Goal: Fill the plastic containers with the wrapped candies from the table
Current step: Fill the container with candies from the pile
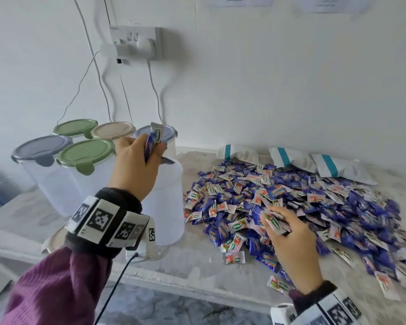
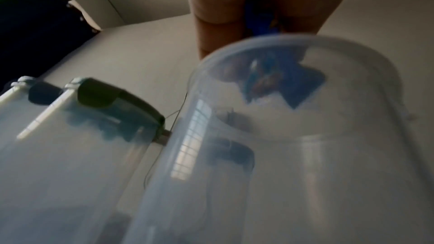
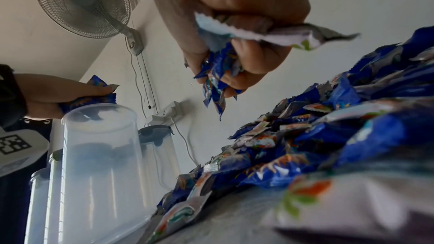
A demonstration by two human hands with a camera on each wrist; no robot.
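The open container [image 1: 167, 195] stands lidless on the table [image 1: 197, 273], just left of the candy pile [image 1: 291, 202]. Most of its mouth is hidden in the head view behind the left hand [image 1: 136, 167], which is above it. Its frosted wall blurs whatever is inside; in the left wrist view only a blue smear shows near the rim, and it is hard to say whether that candy is inside the container or still in the hand.

The left hand's fingers are curled round a few wrapped candies [image 1: 153, 143], one white-ended wrapper sticking up past the knuckles. How many it holds cannot be made out.

The right hand [image 1: 291, 242] is over the near edge of the pile, fingers closed on a fistful of candies [image 1: 275, 222]. In the right wrist view blue wrappers hang below the curled fingers [image 3: 256, 58] and a pale wrapper juts out sideways.

Behind and left of the open container stand five closed containers with lids: two green [image 1: 86, 153], two grey-blue [image 1: 41, 147] and one beige [image 1: 113, 130]. The farthest grey-blue one is partly covered by the held candies. A beige lid [image 1: 54, 240] lies on the table, mostly hidden under the left wrist band [image 1: 103, 221]. Three white and teal bags [image 1: 338, 168] lie against the wall [image 1: 291, 78] behind the pile. A wall socket [image 1: 136, 42] with plugs and cables sits above the containers.
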